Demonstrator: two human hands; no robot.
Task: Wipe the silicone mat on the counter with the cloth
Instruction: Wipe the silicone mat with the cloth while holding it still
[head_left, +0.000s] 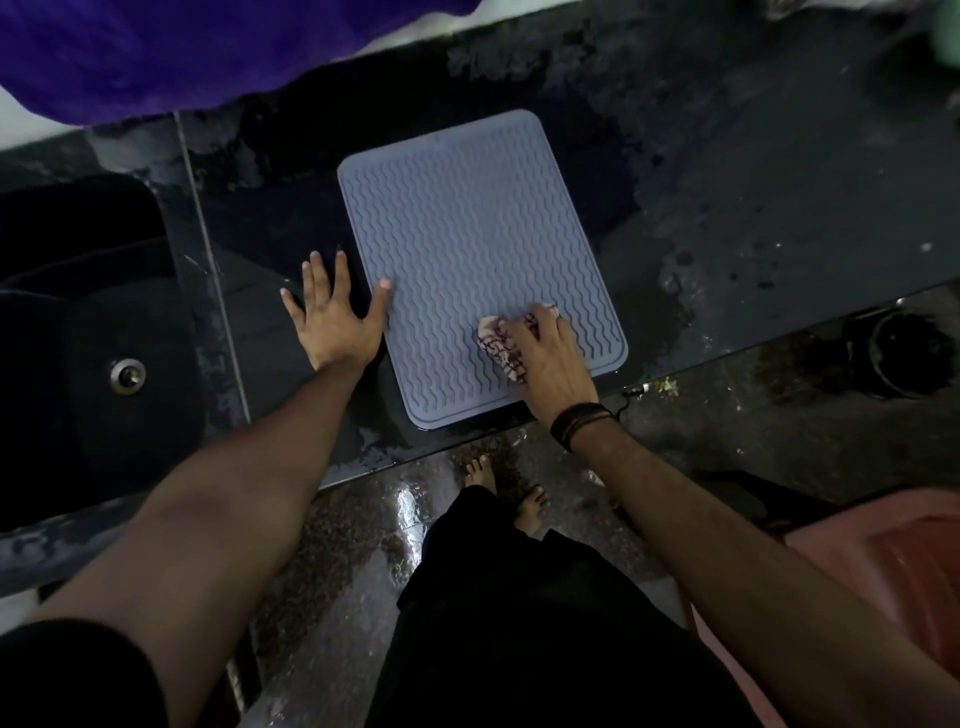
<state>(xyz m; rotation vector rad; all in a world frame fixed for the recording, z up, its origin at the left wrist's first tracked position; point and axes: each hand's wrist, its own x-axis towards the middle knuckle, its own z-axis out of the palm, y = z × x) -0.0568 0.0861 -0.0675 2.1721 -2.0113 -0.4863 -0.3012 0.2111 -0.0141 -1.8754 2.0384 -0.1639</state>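
A grey-blue silicone mat (467, 234) with wavy ridges lies flat on the dark wet counter (753, 182). My right hand (550, 358) grips a bunched pale cloth with dark lines (496, 343) and presses it onto the mat's near right part. My left hand (335, 306) lies flat on the counter beside the mat's left edge, fingers spread, with the thumb tip on the mat's edge.
A dark sink with a metal drain (126, 373) is set into the counter at the left. Purple fabric (156, 47) hangs over the back left. A pink plastic tub (893, 561) stands on the floor at the right. The floor below is wet, with my bare feet (519, 493) on it.
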